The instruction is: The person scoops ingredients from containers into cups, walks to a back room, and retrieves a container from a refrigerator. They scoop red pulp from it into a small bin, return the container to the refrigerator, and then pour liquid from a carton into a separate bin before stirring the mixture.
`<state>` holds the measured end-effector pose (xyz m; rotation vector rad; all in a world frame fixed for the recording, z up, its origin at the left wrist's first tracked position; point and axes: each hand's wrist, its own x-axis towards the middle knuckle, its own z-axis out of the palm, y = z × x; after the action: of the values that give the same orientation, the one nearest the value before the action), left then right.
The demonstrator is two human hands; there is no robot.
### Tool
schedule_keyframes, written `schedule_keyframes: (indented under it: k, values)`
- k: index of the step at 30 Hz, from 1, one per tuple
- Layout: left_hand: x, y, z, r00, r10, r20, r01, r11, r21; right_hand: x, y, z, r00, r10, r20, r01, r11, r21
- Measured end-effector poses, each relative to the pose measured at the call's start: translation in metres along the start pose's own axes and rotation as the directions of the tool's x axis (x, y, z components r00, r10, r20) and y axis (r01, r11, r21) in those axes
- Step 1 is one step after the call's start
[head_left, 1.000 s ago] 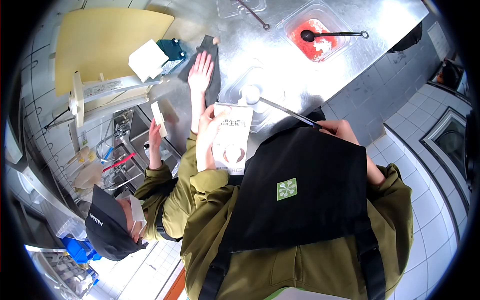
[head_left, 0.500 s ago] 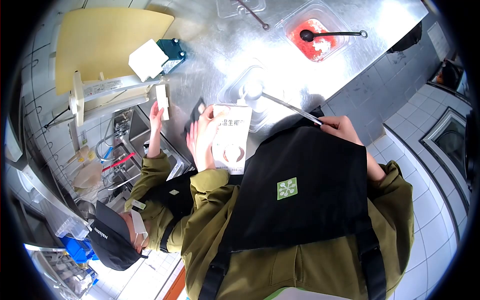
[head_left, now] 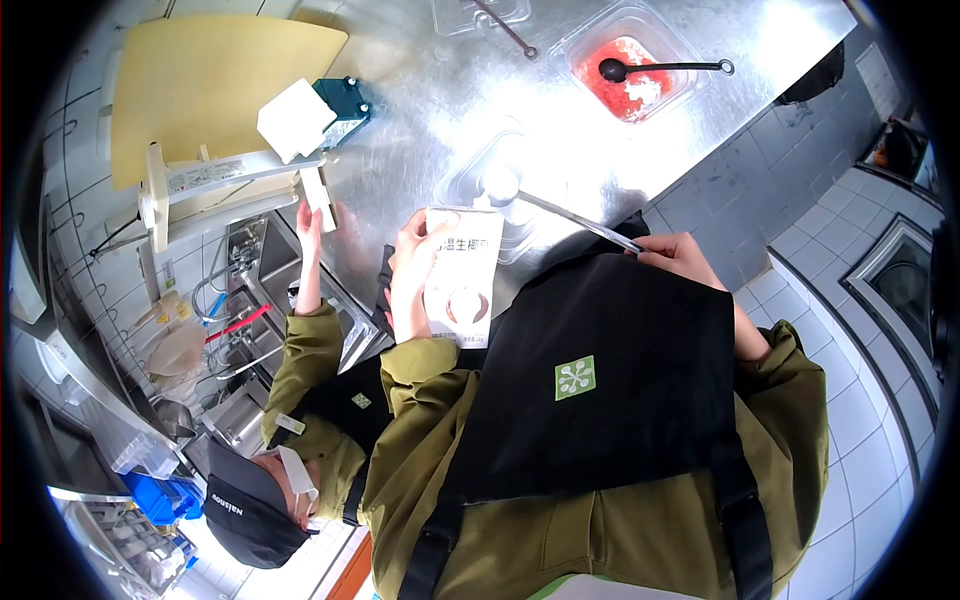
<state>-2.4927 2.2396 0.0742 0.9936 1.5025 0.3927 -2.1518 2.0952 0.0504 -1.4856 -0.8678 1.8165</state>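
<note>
My left hand [head_left: 416, 258] is wrapped round the upper left side of a white carton [head_left: 463, 290] with dark printed characters. The carton's top is beside a clear plastic container [head_left: 462, 180] on the steel counter. My right hand [head_left: 675, 256] grips the handle end of a metal ladle [head_left: 575, 217]. The ladle's bowl lies over the clear container, partly lost in glare. Whether liquid is leaving the carton I cannot tell.
A clear tub [head_left: 640, 85] of red and white food with a black spoon [head_left: 665, 68] sits at the upper right. On the left, a co-worker [head_left: 250, 500] in a black cap touches a white block [head_left: 318, 199]. Beyond are a yellow board [head_left: 215, 85] and sinks [head_left: 265, 270].
The co-worker's cap has shifted down and right, and the co-worker's hand near my left hand has drawn back with its dark cloth. The white block has tilted. The ladle's bowl has moved slightly left.
</note>
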Motion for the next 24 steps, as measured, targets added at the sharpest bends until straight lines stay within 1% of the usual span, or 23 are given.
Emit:
schedule_keyframes:
  k: [4, 7, 10, 12, 16, 19, 22, 24]
  values:
    - [0.001, -0.002, 0.000, 1.000, 0.015, -0.011, -0.015, 1.000, 0.014, -0.002, -0.003, 0.001, 1.000, 0.008, -0.004, -0.008, 1.000, 0.015]
    - [-0.004, 0.006, 0.002, 1.000, -0.010, 0.006, 0.010, 1.000, -0.001, -0.001, 0.002, 0.001, 1.000, -0.018, -0.003, 0.018, 1.000, 0.009]
    - [-0.005, 0.009, 0.004, 1.000, 0.013, -0.012, -0.013, 1.000, 0.027, -0.002, 0.002, 0.000, 1.000, -0.011, 0.006, 0.011, 1.000, -0.018]
    - [-0.001, 0.000, -0.002, 1.000, 0.021, -0.012, -0.021, 0.999, 0.032, -0.002, 0.001, 0.000, 1.000, -0.020, 0.013, 0.020, 1.000, -0.024]
    - [-0.003, 0.002, 0.001, 1.000, 0.012, -0.024, -0.011, 0.999, 0.051, -0.002, -0.001, -0.001, 0.999, -0.047, 0.015, 0.048, 0.998, -0.049]
    - [-0.001, -0.003, 0.001, 0.996, 0.005, -0.091, 0.007, 0.991, 0.131, -0.002, -0.002, -0.002, 0.998, -0.061, 0.027, 0.063, 0.996, -0.055]
    - [0.001, -0.005, -0.001, 0.997, 0.046, -0.062, -0.035, 0.987, 0.156, -0.004, -0.010, -0.001, 0.999, -0.039, 0.023, 0.040, 0.999, -0.028]
    - [-0.002, -0.004, 0.001, 0.997, 0.046, -0.061, -0.038, 0.992, 0.120, -0.003, -0.006, -0.003, 0.999, -0.041, 0.024, 0.042, 0.999, -0.026]
